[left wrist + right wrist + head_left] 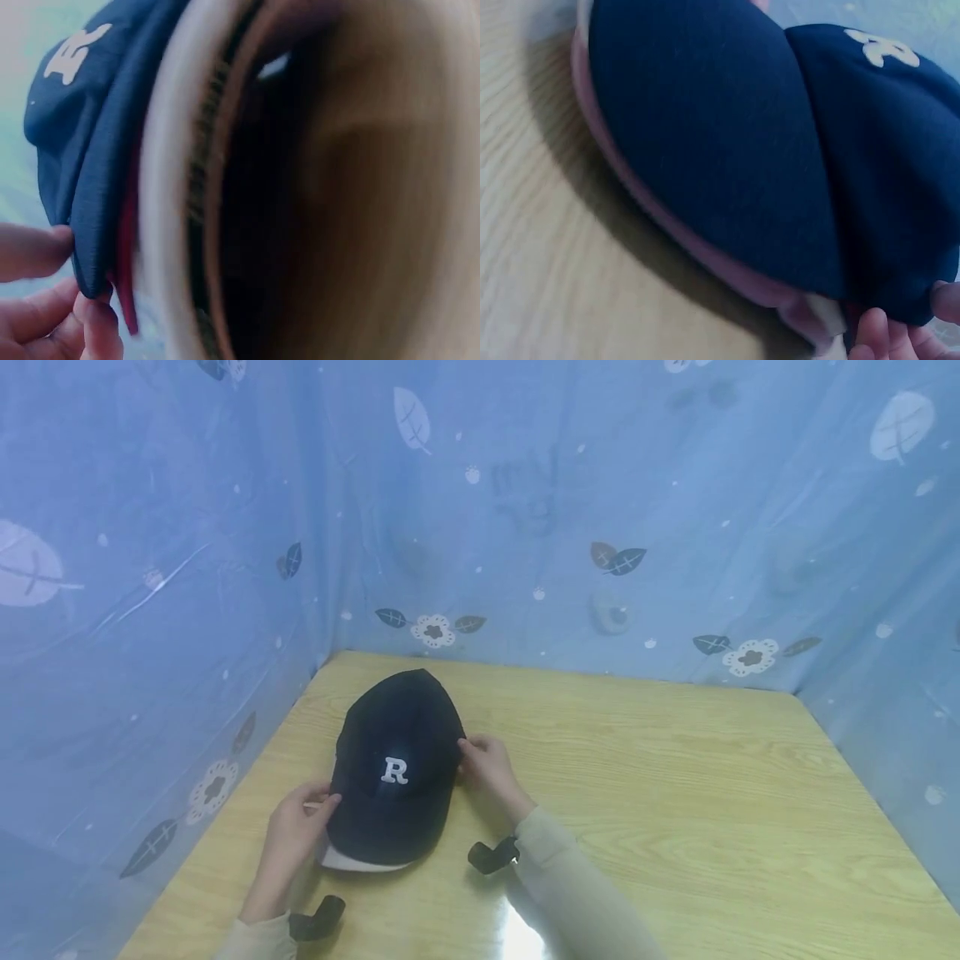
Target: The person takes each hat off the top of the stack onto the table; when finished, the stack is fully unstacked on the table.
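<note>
A dark navy baseball cap (390,727) with a white letter R on its front lies at the left of the table, brim toward me. My left hand (296,827) pinches the side of the brim between thumb and fingers. At the lower edge of the crown on the other side, my right hand (487,768) pinches the fabric. A pale brim (360,862) peeks out beneath the navy one. It looks pinkish along its edge (697,251) in the right wrist view. In the left wrist view, a red edge (129,300) shows under the navy brim.
A wood-grain table (675,793) spreads to the right. Blue curtains (525,510) with leaf and flower prints hang along its back and sides. Black wrist devices (318,918) stick out from both sleeves. A blurred cream rim (176,180) fills much of the left wrist view.
</note>
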### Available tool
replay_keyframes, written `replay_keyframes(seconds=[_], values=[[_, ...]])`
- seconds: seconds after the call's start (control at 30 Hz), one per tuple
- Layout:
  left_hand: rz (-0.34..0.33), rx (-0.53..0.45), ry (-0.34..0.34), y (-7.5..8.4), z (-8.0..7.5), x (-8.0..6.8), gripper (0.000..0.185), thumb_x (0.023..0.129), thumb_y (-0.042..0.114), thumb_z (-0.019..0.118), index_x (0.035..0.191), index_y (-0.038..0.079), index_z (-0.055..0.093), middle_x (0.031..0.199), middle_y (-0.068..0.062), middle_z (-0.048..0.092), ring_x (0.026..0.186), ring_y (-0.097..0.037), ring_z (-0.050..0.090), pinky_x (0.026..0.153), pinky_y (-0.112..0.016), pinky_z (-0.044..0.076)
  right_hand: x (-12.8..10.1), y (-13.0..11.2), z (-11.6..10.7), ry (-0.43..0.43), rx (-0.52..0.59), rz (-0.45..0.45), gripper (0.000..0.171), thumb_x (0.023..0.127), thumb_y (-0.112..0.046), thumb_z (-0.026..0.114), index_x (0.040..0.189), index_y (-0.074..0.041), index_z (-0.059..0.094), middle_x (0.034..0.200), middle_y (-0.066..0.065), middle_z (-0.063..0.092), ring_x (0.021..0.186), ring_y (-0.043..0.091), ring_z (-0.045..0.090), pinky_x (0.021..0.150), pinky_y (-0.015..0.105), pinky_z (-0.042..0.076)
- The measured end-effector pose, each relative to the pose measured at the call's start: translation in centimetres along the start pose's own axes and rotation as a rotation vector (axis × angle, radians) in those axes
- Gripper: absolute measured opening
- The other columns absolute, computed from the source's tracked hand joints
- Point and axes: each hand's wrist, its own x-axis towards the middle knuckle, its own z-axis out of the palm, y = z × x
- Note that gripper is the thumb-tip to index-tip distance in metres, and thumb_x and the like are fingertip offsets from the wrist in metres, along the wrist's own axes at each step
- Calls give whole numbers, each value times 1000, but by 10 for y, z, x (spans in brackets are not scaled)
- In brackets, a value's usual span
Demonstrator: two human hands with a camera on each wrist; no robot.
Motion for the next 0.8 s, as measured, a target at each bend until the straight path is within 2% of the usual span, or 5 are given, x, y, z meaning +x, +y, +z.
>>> replay_keyframes(seconds=[0.13,0.27,0.4,0.53,0.8], values=[[6,-60,-8,9,-1,5,31,93,16,52,116,-5,56,109,-26,60,97,-38,59,81,-47,49,-1,-12,-4,54,26,-67,27,92,-13,54,108,8,60,78,9,62,58,13,58,56,29,53],[9,-158,-16,21,-1,14,30,94,14,52,116,-6,56,110,-27,60,90,-29,62,76,-34,51,1,-28,-11,91,49,-142,23,92,-10,55,103,9,61,76,11,63,57,13,57,63,38,55],[-28,-264,-29,35,-2,22,30,93,13,53,117,-6,55,109,-25,60,75,-11,59,64,-22,50,0,-46,-24,108,107,-155,22,92,-13,56,103,5,60,79,6,63,60,12,58,67,37,55],[-28,-316,-27,51,0,29,29,93,14,55,116,-4,56,104,-21,62,69,-7,55,62,-21,49,-2,-63,-41,119,150,-173,22,92,-15,56,105,3,60,83,5,63,65,15,59,67,33,54],[19,-439,-46,100,31,46,24,89,10,59,110,-1,60,93,-15,65,63,-10,55,59,-23,50,-6,-90,-97,205,183,-235,23,92,-13,56,106,5,56,76,-3,59,61,8,56,62,26,52]])
